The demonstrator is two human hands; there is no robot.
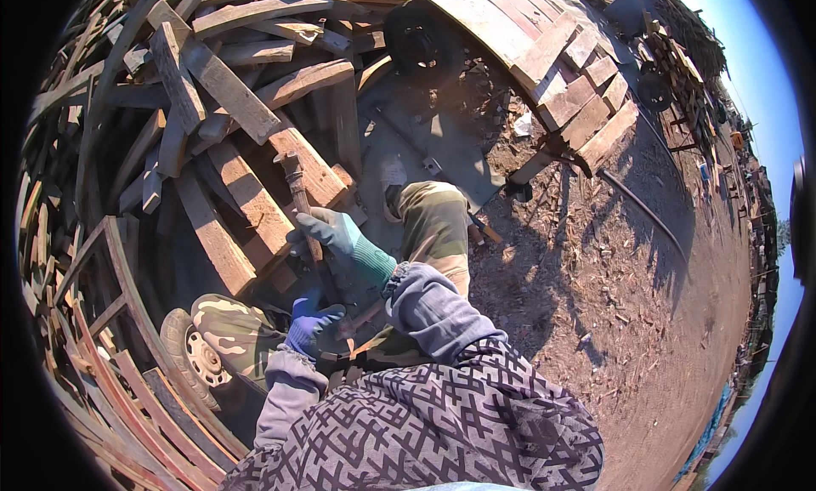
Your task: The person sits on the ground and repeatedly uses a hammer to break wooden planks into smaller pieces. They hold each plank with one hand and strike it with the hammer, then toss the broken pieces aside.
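My right hand (331, 233), in a grey-green knitted glove, is closed around the brown shaft of a hammer-like tool (296, 182). Its worn head points up and away from me, over the sawn wood blocks (255, 201). My left hand (311, 325), in a blue-purple glove, is low between my knees with its fingers apart, and nothing shows in its grasp. Close to it lies a reddish, partly hidden piece (363, 319). The lower end of the tool's shaft is dark and hard to make out.
A large heap of wooden offcuts (236, 89) rises ahead and left. Long boards with short blocks (580, 108) lie at the upper right. Around me are a wheel (201, 357), a dark tyre (414, 41), an orange-and-black handle (486, 228), a curved hose (644, 210) and chip-strewn ground (586, 287).
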